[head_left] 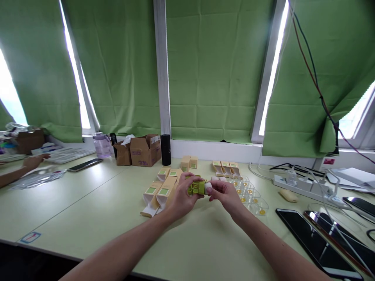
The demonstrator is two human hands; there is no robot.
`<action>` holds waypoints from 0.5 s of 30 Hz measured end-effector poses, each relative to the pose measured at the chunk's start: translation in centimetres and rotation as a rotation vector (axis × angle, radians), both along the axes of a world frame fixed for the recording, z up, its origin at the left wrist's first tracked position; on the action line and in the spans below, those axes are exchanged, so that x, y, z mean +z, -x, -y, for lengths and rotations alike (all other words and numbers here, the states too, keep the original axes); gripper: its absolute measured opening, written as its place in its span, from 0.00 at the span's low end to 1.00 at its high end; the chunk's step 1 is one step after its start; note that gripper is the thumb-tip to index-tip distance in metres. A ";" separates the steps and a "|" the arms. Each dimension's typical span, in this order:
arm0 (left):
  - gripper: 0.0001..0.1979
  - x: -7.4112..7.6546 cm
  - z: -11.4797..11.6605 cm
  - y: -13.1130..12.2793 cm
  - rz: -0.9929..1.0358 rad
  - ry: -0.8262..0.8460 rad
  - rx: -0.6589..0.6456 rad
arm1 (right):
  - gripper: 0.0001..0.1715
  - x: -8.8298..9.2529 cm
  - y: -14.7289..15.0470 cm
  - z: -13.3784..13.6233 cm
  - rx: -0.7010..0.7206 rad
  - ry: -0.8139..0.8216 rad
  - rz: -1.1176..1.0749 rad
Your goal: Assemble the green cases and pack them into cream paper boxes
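My left hand (186, 193) is wrapped round a small yellow-green item (200, 187), shaped somewhat like a bottle and held sideways above the table. At its right end sits a round white piece (208, 188), which looks like a cap. The thumb and fingers of my right hand (225, 194) pinch this white piece. Whether it is fixed to the green part I cannot tell. Under and left of my left hand lie several tan cartons with green labels (164, 191), some with open flaps. Clear plastic cups (255, 200) with yellow bits inside stand in rows beyond my right hand.
More small cartons (225, 168) stand farther back. A black tumbler (165, 150), cardboard boxes (145, 150) and a lilac bottle (102, 145) line the window side. To the right are a power strip (304, 188), cables and phones (307, 234). Another person's hand (34, 160) is far left.
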State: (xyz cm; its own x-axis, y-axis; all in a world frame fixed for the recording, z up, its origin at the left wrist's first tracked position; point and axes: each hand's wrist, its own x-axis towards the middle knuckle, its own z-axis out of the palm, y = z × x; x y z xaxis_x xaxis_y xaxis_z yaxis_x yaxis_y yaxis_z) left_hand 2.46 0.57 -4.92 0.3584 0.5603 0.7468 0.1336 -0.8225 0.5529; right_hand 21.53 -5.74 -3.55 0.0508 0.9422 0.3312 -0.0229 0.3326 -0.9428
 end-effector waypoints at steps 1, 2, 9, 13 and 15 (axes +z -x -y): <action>0.25 0.0 0.0 0.0 -0.002 -0.006 -0.001 | 0.29 0.0 0.0 0.0 -0.001 -0.006 0.006; 0.24 0.1 0.0 0.0 -0.004 -0.007 0.000 | 0.28 -0.1 0.1 0.0 -0.004 -0.015 0.014; 0.24 0.0 0.1 -0.1 -0.002 0.018 0.015 | 0.30 -0.5 0.5 0.0 -0.072 -0.043 0.028; 0.25 -0.2 0.2 -0.3 0.011 0.020 0.026 | 0.32 -0.7 0.7 0.0 -0.092 -0.049 0.030; 0.24 -0.3 0.3 -0.4 0.011 0.016 0.025 | 0.32 -0.7 0.8 0.0 -0.102 -0.052 0.034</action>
State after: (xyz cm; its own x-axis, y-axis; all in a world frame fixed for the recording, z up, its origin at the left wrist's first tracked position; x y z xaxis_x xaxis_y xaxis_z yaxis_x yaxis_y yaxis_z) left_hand 2.82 0.26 -5.17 0.3357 0.5812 0.7413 0.1479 -0.8097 0.5679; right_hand 20.72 -5.74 -4.28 0.1339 0.9142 0.3825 0.0452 0.3800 -0.9239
